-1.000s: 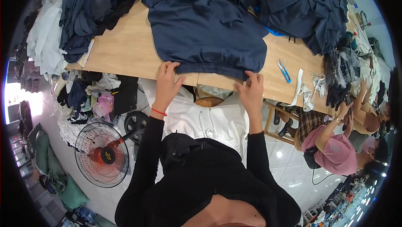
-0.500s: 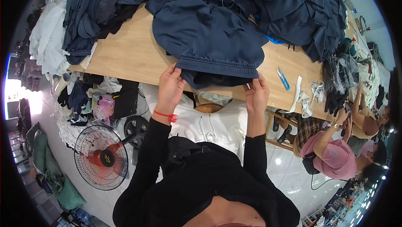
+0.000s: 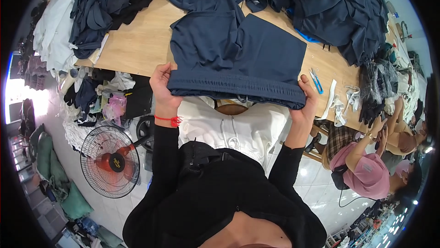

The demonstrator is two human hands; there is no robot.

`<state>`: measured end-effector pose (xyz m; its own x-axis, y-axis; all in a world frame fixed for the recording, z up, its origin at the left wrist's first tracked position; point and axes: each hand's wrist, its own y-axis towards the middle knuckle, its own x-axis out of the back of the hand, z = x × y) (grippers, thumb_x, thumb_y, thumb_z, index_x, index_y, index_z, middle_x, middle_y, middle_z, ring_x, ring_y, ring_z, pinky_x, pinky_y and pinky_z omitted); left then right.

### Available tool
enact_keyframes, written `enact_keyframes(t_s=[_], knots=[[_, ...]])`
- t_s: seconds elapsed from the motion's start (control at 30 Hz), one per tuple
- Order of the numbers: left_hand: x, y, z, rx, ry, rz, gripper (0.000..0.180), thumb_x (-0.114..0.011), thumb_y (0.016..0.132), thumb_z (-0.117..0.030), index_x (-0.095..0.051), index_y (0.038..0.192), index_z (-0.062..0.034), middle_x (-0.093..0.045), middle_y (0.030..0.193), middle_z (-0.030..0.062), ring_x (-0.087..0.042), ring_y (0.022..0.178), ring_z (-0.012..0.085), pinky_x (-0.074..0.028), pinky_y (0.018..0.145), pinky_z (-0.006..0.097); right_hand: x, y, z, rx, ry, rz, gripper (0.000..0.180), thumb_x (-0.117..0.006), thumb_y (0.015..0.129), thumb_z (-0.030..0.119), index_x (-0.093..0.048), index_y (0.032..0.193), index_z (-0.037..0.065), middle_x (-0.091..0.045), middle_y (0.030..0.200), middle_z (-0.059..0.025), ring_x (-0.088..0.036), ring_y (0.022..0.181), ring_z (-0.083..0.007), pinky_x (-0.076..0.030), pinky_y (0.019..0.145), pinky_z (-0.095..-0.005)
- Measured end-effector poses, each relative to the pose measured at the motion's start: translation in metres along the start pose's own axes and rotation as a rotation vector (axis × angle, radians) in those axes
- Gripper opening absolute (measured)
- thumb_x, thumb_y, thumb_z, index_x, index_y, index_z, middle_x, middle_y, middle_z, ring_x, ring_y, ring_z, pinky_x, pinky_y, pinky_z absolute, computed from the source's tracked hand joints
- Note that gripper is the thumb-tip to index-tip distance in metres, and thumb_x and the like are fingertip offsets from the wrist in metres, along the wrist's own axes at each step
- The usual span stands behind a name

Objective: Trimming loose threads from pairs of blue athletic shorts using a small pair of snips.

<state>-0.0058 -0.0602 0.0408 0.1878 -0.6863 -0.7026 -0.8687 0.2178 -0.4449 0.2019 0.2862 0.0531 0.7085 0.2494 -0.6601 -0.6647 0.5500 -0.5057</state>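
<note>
Fingers of our left hand (image 3: 161,83) and right hand (image 3: 308,100) pinch the shorts (image 3: 238,60) at the waistband corners, between them; a weak pinch could spoil the fold.

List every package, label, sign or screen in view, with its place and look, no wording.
Round label: on the hub of the floor fan at lower left, small, pale on an orange-red centre.
Clear plastic bags: at the table's right end, crumpled, glossy over dark cloth.
No signs or screens can be made out.
</note>
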Motion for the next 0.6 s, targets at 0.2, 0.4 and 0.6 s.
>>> enact_keyframes(t_s=[0.2,0.4,0.6], knots=[[-0.008,-0.017,-0.007,-0.1,0.053,0.175,0.039,-0.052,0.104,-0.026,-0.045,0.068,-0.0133,-0.048,0.064,0.0013,-0.049,0.06,0.0166,-0.041,0.062,0.033,-0.012,-0.025,0.013,0.234,-0.168,0.136,0.03,-0.067,0.092,-0.003,-0.062,0.121,0.001,-0.072,0.089,-0.0114,-0.073,0.077,-0.0168,-0.06,0.072,-0.0284],[-0.023,-0.036,-0.014,-0.211,0.051,0.091,0.04,-0.052,0.102,-0.028,-0.041,0.066,-0.0152,-0.044,0.062,0.0,-0.044,0.057,0.0149,-0.038,0.059,0.032,-0.029,-0.052,0.035,0.308,-0.202,0.175,0.034,-0.064,0.093,-0.005,-0.058,0.126,0.001,-0.073,0.084,-0.0107,-0.074,0.069,-0.0189,-0.061,0.065,-0.0298],[-0.035,-0.045,-0.015,-0.24,0.039,0.049,0.04,-0.053,0.101,-0.028,-0.04,0.066,-0.0156,-0.042,0.063,-0.0004,-0.044,0.058,0.0134,-0.036,0.058,0.031,-0.023,-0.057,0.043,0.351,-0.177,0.171,0.033,-0.065,0.093,-0.005,-0.057,0.124,0.0,-0.073,0.078,-0.0118,-0.073,0.064,-0.0179,-0.06,0.061,-0.0287]])
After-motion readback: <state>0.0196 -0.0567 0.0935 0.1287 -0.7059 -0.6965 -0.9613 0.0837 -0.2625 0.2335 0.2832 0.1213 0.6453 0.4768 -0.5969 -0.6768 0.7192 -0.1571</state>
